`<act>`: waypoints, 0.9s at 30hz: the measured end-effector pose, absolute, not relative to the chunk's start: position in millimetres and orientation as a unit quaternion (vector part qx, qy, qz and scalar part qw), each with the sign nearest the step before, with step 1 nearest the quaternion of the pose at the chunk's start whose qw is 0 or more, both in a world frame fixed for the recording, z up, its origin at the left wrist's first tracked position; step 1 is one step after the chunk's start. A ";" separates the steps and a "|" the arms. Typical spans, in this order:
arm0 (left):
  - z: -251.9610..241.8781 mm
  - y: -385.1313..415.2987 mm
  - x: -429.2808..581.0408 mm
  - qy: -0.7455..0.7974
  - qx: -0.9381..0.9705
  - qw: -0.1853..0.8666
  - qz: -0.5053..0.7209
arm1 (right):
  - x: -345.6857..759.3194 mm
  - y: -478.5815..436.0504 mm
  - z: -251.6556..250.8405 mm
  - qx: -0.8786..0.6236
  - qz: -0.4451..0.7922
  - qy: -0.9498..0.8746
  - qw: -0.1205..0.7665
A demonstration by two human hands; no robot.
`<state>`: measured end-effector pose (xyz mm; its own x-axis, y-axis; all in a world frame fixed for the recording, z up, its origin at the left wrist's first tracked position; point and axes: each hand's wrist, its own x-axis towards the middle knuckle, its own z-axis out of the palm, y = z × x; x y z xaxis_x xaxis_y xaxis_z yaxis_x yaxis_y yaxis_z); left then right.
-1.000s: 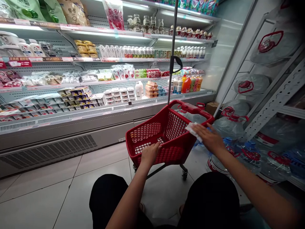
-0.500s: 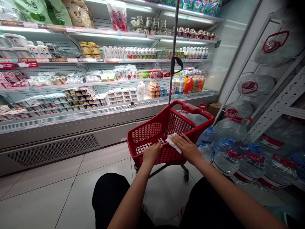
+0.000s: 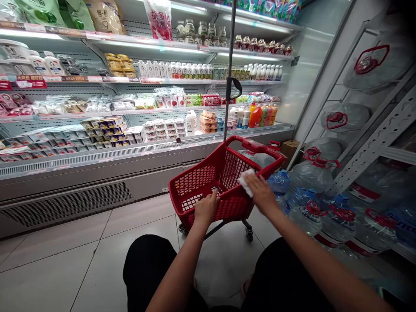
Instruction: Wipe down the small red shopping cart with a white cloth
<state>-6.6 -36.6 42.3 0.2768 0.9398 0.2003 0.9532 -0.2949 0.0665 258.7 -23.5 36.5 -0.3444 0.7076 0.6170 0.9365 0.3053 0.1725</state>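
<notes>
In front of me stands a small red plastic shopping cart [image 3: 198, 182] on a grey wheeled frame, its basket showing nothing inside. My left hand [image 3: 206, 208] grips the near top rim of the basket, fingers curled over the edge. Farther right along the same rim, my right hand [image 3: 261, 193] presses a white cloth [image 3: 247, 181] against the cart, fingers laid over it. Part of the cloth is hidden under those fingers. The cart's red handle [image 3: 260, 146] rises beyond my right hand.
An open refrigerated case [image 3: 146, 169] full of dairy packs and bottles runs behind the cart. A dark pole [image 3: 230, 60] with a hooked grip stands before it. Large water bottles [image 3: 308, 216] crowd the floor at right, by a white metal rack [image 3: 373, 143].
My right hand has slid the cloth along the rim, to the right and slightly up, toward the handle end. My left hand keeps its hold on the rim. The view has shifted slightly.
</notes>
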 end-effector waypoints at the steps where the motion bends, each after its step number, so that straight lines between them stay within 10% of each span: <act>1: 42.4 -37.1 -3.7 -0.596 -0.795 0.033 -0.102 | 236.7 -25.3 29.8 -0.511 -0.245 -0.794 0.219; 15: 34.4 -55.6 -118.7 -0.489 -0.861 0.025 -0.139 | 299.5 -2.0 28.4 -0.517 -0.255 -0.788 0.216; 27: 7.0 -44.6 -64.5 -0.536 -0.826 0.047 -0.166 | 118.7 -61.3 -9.8 -0.385 -0.130 -0.879 0.250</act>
